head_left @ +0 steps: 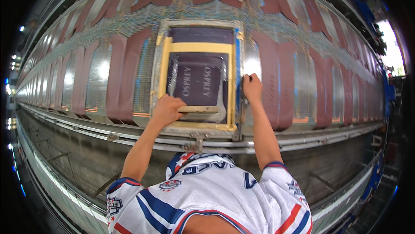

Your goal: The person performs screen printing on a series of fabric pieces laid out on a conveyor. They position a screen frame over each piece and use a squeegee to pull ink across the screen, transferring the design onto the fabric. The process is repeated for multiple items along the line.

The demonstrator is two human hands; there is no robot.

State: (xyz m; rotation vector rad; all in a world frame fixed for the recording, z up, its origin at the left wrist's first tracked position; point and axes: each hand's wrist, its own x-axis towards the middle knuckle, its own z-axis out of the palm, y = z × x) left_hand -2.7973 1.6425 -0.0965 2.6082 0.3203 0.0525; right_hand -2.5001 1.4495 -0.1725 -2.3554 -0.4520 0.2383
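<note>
A screen-printing frame (240, 39) lies flat in front of me, its mesh bordered by yellow tape, with pale lettering on the dark purple middle. My left hand (167, 109) is closed round the left end of a squeegee (204, 110), a pale bar lying across the near part of the screen. At the outer right edge of the frame, my right hand (253, 88) is curled closed. A small dark spot shows between its fingers, but what they grip is hidden. Beside that hand lies a maroon cut fabric piece (273, 82).
The long printing table (96, 78) carries rows of maroon pieces on both sides of the frame. A metal rail (302, 137) runs along its near edge, with a clamp (192, 145) by the frame. Behind me stands another long table edge (65, 193).
</note>
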